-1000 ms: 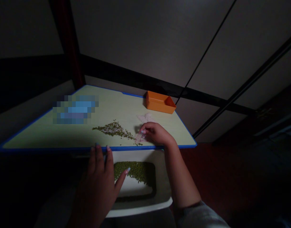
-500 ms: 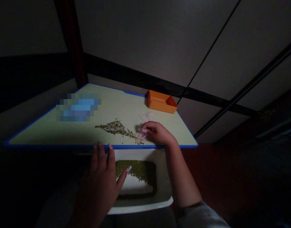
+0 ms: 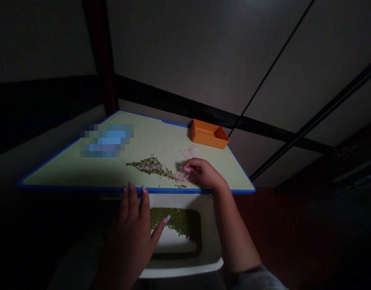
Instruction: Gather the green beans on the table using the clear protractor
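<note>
My right hand (image 3: 203, 173) is low over the table near its front edge, fingers curled together in a pinch; what they hold, if anything, is too small to make out. Beside the fingertips lie pinkish-white bits (image 3: 182, 176) and the end of a spread of small green beans (image 3: 151, 164). A second pale heap (image 3: 190, 152) sits just beyond the hand. My left hand (image 3: 132, 233) rests palm down with fingers apart, its tips at the table's blue edge. Below is a white basin (image 3: 185, 270), partly covered by that hand, with many green beans (image 3: 176, 217) inside.
An orange open box (image 3: 209, 139) stands at the table's back right. A blurred-out blue item (image 3: 109, 141) lies on the left of the pale table (image 3: 155, 131). Dark-trimmed panels (image 3: 203, 52) rise behind the table. The light is dim.
The whole view has shifted slightly, so everything appears a little lower and to the right. Both hands keep nearly the same place and pose relative to the table.
</note>
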`<state>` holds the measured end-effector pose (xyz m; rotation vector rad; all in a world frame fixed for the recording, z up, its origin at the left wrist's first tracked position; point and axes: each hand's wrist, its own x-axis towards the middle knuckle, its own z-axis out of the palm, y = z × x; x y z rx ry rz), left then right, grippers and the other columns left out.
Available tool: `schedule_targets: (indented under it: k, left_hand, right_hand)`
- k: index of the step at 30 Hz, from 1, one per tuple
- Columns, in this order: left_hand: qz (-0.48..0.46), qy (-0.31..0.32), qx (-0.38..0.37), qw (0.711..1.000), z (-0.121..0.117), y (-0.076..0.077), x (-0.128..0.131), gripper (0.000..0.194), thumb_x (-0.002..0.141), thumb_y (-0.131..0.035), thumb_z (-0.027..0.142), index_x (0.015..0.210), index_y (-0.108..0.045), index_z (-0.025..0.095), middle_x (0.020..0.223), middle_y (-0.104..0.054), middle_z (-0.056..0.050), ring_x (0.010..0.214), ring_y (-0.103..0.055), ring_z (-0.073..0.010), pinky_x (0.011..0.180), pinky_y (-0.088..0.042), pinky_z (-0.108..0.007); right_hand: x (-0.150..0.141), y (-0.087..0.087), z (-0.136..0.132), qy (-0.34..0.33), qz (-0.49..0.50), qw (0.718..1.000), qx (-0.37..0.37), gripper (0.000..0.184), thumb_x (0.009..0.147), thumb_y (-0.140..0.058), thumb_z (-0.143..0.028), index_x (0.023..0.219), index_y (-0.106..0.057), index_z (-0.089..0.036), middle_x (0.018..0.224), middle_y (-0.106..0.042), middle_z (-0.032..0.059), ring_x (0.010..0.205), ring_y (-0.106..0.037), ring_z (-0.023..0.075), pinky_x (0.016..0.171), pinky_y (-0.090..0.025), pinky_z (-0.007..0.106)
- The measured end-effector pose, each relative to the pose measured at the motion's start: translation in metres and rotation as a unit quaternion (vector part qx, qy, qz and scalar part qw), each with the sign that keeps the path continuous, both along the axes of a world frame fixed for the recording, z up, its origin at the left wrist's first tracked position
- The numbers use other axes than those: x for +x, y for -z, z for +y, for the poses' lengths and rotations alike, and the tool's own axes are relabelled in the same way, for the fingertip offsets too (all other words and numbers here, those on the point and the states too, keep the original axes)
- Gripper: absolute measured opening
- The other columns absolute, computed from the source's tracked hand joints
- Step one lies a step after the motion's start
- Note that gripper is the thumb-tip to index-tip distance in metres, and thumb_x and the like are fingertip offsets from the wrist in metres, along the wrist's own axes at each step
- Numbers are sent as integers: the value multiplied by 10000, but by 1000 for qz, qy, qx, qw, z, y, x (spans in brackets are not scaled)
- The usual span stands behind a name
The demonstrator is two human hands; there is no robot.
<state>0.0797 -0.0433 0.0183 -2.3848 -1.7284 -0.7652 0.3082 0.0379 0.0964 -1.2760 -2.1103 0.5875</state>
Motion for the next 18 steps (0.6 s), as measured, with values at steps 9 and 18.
schedule_targets:
  k: [9, 18]
  left_hand:
    - [-12, 0, -4, 1000, -1, 1, 0, 838, 753, -365, 613, 1356, -257, 41, 1481, -188, -308, 1411, -112, -386, 1017, -373, -532]
    - [-22, 5, 1, 1000, 1, 1, 1, 847, 746, -362, 630, 1354, -266, 48, 1477, -198, -307, 1404, -137, -393, 1004, -381, -544]
  right_hand:
    - [-2, 1, 0, 1, 8, 1000, -14, 118, 792, -516, -114, 816, -629, -141, 791, -601, 29, 732, -523, 120, 676, -403, 228]
    - [-12, 5, 4, 4, -9, 1000, 20, 124, 777, -532, -89, 809, -632, -154, 801, -614, 29, 749, -533, 123, 701, -400, 233]
